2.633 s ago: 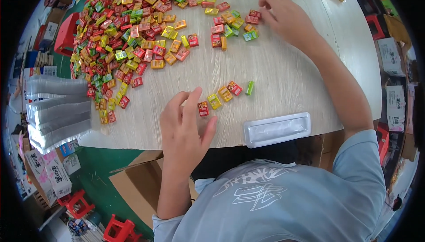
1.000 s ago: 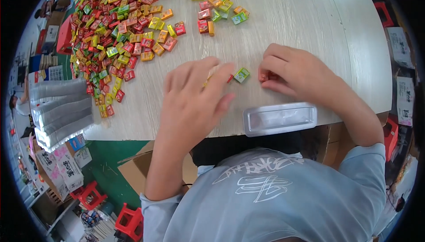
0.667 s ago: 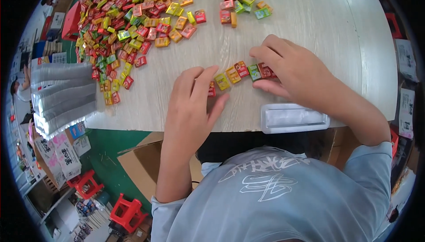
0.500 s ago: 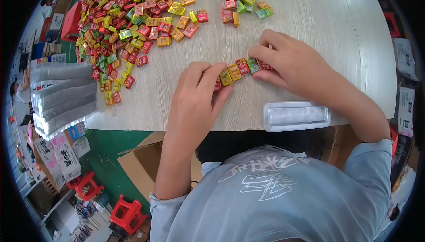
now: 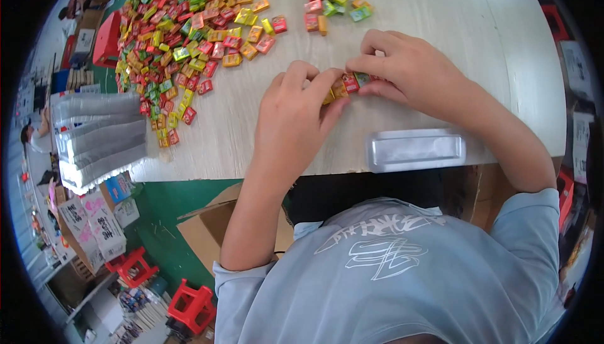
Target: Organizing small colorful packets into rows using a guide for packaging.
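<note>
The fingers (image 5: pixel 327 83) of the left hand (image 5: pixel 296 117) and those of the right hand (image 5: pixel 409 73) are meeting just above the middle of the frame, both sets closing together on a short row of wrapped candies (image 5: pixel 347 84) lying on the desk (image 5: pixel 440 10). The left fingers are pressing in on the row's left end, where a yellow piece is showing, and the right fingers are curling over its right end, where a red and a green wrapper are peeking out (the rest of the row is hidden under the fingertips). Both palms are facing down, hovering low over the pale wood-grain surface.

Just below the right hand, at the near edge of the desk, a clear plastic tray (image 5: pixel 415 150) is lying flat, apart from the hands. Above the hands, toward the top centre of the frame, a small cluster of loose candies (image 5: pixel 330 1) is sitting on its own. A much larger heap of candies (image 5: pixel 182 35) in red, yellow, orange and green is spreading across the upper left of the desk. At the far left, beyond the desk's edge, a stack of clear plastic trays (image 5: pixel 94 139) is resting. In the lower left, below the desk, a cardboard box (image 5: pixel 207 231) and red stools (image 5: pixel 192 303) are standing on the green floor.
</note>
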Demonstrator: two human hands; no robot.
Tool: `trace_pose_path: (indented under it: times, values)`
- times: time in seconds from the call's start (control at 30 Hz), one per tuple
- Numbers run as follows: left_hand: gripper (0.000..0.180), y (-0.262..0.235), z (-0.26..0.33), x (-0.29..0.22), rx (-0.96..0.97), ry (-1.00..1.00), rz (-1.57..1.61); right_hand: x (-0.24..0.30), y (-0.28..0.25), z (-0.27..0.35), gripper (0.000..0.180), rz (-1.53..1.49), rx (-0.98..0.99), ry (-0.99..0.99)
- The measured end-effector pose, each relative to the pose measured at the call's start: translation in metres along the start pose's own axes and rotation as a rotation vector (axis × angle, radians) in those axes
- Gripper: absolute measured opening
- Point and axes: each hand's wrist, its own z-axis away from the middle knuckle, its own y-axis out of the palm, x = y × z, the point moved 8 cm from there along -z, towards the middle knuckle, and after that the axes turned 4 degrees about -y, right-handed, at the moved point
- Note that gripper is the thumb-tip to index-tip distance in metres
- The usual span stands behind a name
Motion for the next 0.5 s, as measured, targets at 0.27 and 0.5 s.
trace_pose_path:
  times: [0.27, 0.5]
  values:
    - [0.042, -0.013, 0.002, -0.085, 0.067, 0.150, -0.024, 0.053, -0.067, 0.072, 0.029, 0.061, -0.171, 0.165]
    - [0.047, 0.020, 0.042, -0.090, 0.101, 0.184, -0.004, 0.066, -0.042, 0.128, 0.034, 0.013, -0.257, 0.306]
